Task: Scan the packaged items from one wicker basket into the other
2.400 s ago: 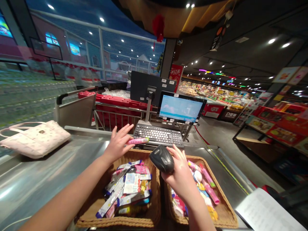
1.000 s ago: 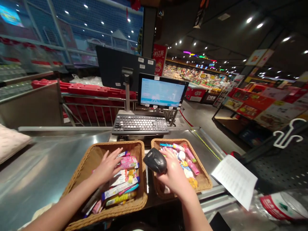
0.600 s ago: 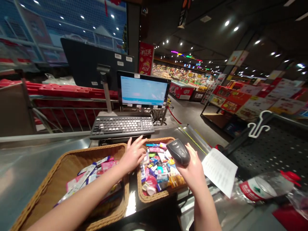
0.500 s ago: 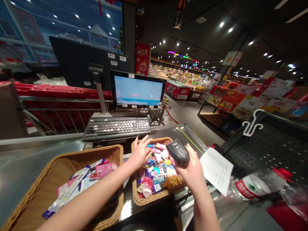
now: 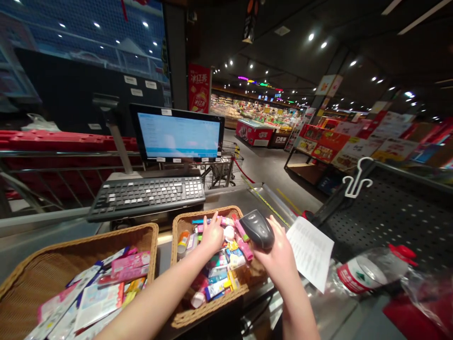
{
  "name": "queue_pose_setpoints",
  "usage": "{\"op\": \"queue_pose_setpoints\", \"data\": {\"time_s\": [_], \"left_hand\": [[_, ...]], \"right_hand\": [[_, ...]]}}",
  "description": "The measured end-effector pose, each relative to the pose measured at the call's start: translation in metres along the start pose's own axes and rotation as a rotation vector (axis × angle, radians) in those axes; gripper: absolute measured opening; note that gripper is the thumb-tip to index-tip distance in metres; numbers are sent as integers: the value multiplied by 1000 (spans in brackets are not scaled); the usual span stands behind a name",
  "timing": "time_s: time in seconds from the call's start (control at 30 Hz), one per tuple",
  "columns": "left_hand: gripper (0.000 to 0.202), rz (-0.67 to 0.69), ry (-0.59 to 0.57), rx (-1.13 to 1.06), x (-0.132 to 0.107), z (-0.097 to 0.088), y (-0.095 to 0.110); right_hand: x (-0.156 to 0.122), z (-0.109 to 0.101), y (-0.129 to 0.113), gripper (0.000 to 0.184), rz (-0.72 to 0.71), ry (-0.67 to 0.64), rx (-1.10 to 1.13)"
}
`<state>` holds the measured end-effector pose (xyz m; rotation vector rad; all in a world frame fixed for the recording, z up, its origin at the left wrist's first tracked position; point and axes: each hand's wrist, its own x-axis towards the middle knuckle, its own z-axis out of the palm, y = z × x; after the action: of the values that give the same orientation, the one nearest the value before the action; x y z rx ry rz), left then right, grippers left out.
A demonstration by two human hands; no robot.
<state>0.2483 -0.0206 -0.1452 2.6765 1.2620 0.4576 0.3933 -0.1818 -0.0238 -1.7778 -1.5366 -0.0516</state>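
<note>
Nearest, at lower left, a large brown woven basket holds flat pink, white and purple packets and a white printed card, partly covered by the person's left forearm. Just beside it on the silvery metal counter, a smaller brown woven basket is filled with a jumble of small colourful sweets in tubes, packets and tubs. The left hand lies over the far part of this smaller basket, palm down, its fingers loosely spread above or against the sweets; whether they have hold of anything cannot be told. The right hand is wrapped around a black, rounded plastic handheld scanner, fingers closed on its body, holding it over the right side of the same basket. To the right of that hand lie a white printed sheet of paper and a clear plastic bottle with a red cap, tipped on its side. Beyond the baskets sits a black keyboard with white-marked keys, and behind it a lit, black-framed monitor. Farther off stand a red chest freezer and a display of red boxes.
</note>
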Motion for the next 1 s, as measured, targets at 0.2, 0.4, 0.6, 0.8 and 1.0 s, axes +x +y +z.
{"op": "queue_pose_setpoints", "data": {"time_s": [0.2,0.4,0.6,0.8,1.0], "left_hand": [[17,-70,-16,-35,4,11,4],[18,-71,43,-93,2,-4,9],[23,86,249,-96,-11,-61,-5],[22,54,441,-118,-38,-129,-25],[27,-55,634,-181,-67,-186,-49]], "right_hand": [[3,6,5,55,25,-35,13],[3,5,6,56,27,-30,25],[4,3,4,53,-28,6,5],[9,5,-22,51,-121,87,2],[20,4,-62,52,-276,105,19]]}}
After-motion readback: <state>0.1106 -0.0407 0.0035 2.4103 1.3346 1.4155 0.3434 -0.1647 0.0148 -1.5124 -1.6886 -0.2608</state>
